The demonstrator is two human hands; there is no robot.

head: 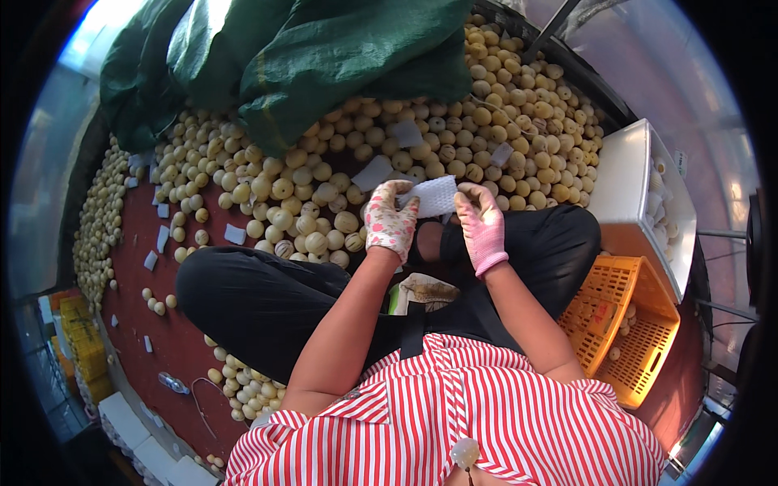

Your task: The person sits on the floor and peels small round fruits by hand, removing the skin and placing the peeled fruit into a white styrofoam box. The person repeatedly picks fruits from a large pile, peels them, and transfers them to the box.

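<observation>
A white foam net sleeve (435, 197) is stretched flat between my two gloved hands, above my crossed legs. My left hand (392, 219), in a white glove with a pink floral print, pinches its left end. At the sleeve's right edge, my right hand (481, 225) grips it between thumb and fingers; this glove is pink with soiled fingertips. Just beyond the hands lies a broad heap of round, pale yellow pepino melons (316, 243), some with dark stripes. More flat foam sleeves (372, 173) rest on the heap. Whether anything is inside the held sleeve is hidden.
To my right stand a white foam box (620, 182) with sleeved fruit and a tipped orange plastic crate (608, 304) holding a few melons. A green tarpaulin (352, 54) covers the heap's far side. On the red floor sheet (140, 243) lie loose sleeves and a plastic bottle (174, 383).
</observation>
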